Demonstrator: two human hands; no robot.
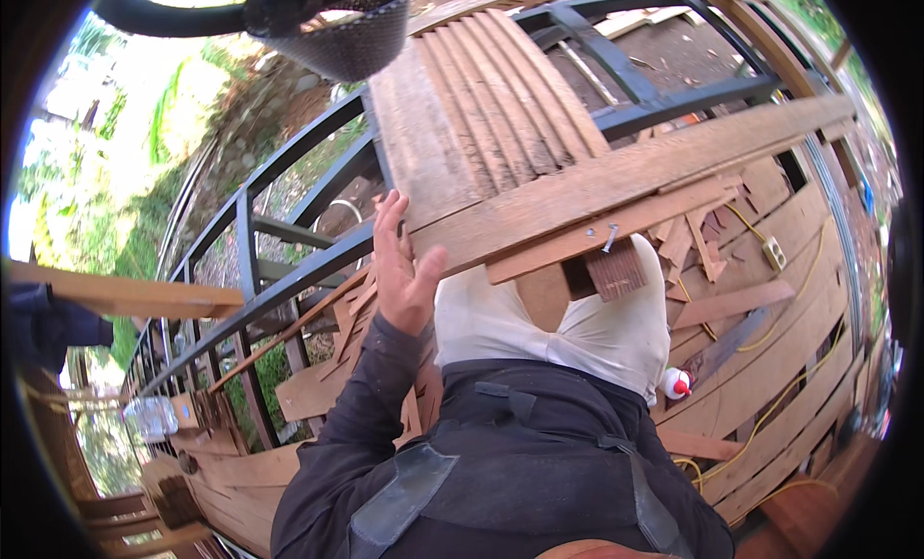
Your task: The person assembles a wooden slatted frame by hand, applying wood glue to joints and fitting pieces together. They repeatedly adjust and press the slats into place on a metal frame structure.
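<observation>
Bright daylight, perhaps overexposed left; fisheye-warped edges.

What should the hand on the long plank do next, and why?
Probably curl the left hand into a full grip on the long plank. The palm only presses its end, fingers open, while the plank lies tilted across the stacked boards, a bent nail sticking out underneath. The right hand is not in view.
</observation>
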